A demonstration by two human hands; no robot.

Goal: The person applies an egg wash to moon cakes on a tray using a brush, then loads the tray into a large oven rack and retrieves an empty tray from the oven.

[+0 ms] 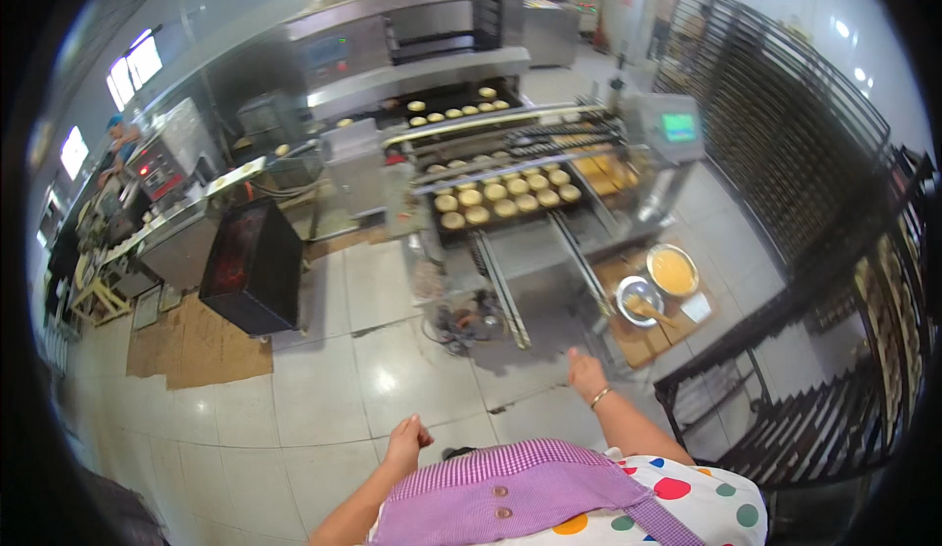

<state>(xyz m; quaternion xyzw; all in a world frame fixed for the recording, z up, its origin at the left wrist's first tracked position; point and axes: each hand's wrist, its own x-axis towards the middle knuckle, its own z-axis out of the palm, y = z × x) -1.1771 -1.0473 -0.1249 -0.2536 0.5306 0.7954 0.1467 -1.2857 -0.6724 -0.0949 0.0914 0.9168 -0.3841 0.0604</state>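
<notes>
My left hand (406,442) hangs low in front of my body with the fingers curled in, holding nothing. My right hand (586,372), with a thin bangle at the wrist, reaches forward over the tiled floor; its fingers look closed and nothing is in it. Ahead stands a baking machine with a dark tray (446,235) carrying rows of round yellow cakes (505,195). More cakes (458,111) lie on the upper level behind it. Both hands are well short of the machine.
A wooden board (633,345) to the right holds a bowl of yellow batter (673,269) and a metal bowl with a brush (638,301). Black metal racks (785,428) stand at the right. A black box (250,266) and cardboard (196,350) lie left; a person (120,142) works far left.
</notes>
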